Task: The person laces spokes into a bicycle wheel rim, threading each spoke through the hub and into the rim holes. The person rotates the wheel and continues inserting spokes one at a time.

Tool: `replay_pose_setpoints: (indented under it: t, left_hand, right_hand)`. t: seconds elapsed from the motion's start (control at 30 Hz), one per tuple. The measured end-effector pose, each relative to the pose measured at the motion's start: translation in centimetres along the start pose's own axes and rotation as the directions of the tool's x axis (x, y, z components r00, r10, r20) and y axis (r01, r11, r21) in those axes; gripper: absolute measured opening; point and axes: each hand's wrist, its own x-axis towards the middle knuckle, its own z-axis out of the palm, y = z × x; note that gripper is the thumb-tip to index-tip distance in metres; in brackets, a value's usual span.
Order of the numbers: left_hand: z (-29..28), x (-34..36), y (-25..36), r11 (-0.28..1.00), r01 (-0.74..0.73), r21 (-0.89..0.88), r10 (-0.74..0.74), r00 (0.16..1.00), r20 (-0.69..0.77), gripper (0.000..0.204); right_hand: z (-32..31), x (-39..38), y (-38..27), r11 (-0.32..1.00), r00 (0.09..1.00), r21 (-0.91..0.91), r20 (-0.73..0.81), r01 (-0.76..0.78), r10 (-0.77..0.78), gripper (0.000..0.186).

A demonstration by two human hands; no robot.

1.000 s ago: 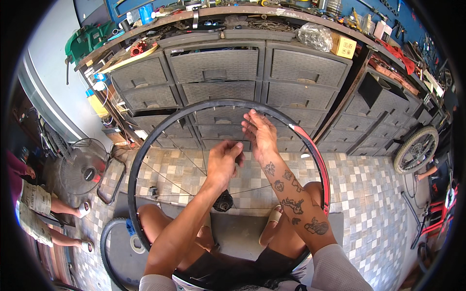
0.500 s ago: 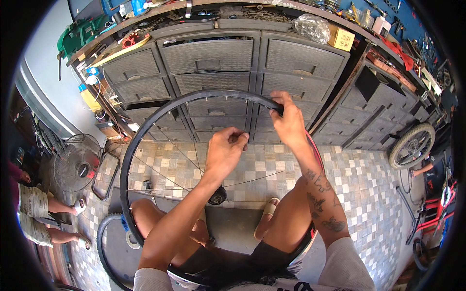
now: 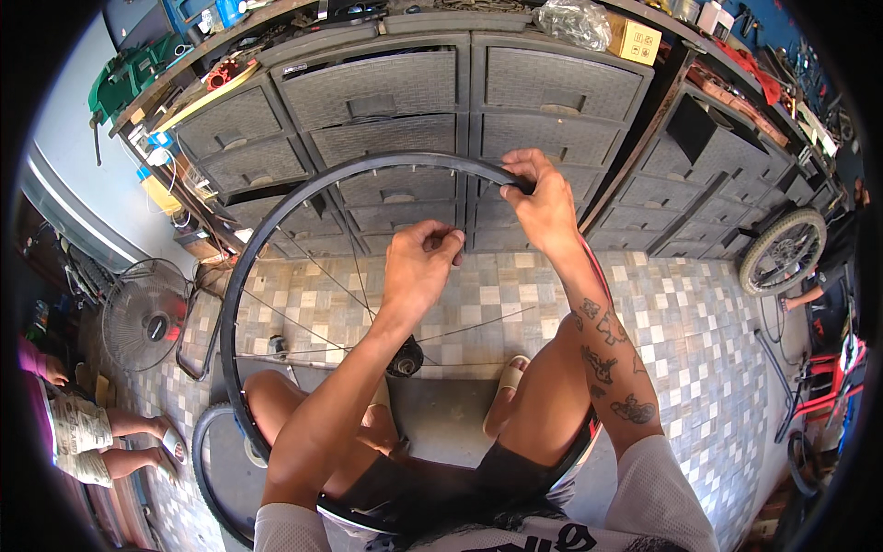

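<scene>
A black bicycle wheel rim (image 3: 276, 216) with thin spokes and a hub (image 3: 405, 359) rests across my thighs, its far edge raised toward the drawers. My right hand (image 3: 544, 204) grips the top of the rim near its far right. My left hand (image 3: 421, 267) is closed inside the wheel, fingers pinched together on a spoke near the rim; what it holds is too small to tell. My legs show through the spokes, a sandal on my right foot (image 3: 504, 394).
Grey drawer cabinets (image 3: 386, 92) stand in front, cluttered shelves on top. A standing fan (image 3: 147, 317) and another seated person (image 3: 83, 432) are at left. A loose tyre (image 3: 207, 469) lies by my left leg. Another wheel (image 3: 782, 250) leans at right on the tiled floor.
The wheel has come closer and tilted up. My right hand slid from inside the spokes up onto the rim's top edge. My left hand rose slightly, still pinched.
</scene>
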Motion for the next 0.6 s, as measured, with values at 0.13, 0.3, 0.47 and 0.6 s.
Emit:
replay_pose_setpoints:
  t: [0.13,0.3,0.47,0.6]
  left_hand:
    - [-0.1,-0.2,0.3,1.0,0.007,-0.016,-0.007,1.0,0.013,0.024]
    - [-0.4,-0.5,0.8,0.993,0.073,-0.089,-0.069,0.996,0.052,0.023]
    - [-0.7,-0.4,1.2,0.959,0.179,-0.219,-0.15,0.979,0.141,0.018]
    - [-1.2,0.1,1.6,0.984,0.129,-0.124,-0.115,0.987,0.116,0.018]
  right_hand:
    - [0.1,0.0,-0.1,1.0,1.0,-0.003,-0.005,0.003,-0.003,0.041]
    - [0.2,-0.1,0.0,1.0,1.0,0.005,-0.013,0.014,-0.014,0.039]
    - [0.4,-0.1,0.2,0.999,0.999,0.001,-0.034,0.034,-0.034,0.036]
    - [0.4,0.0,0.4,0.999,0.998,0.0,-0.033,0.049,-0.049,0.036]
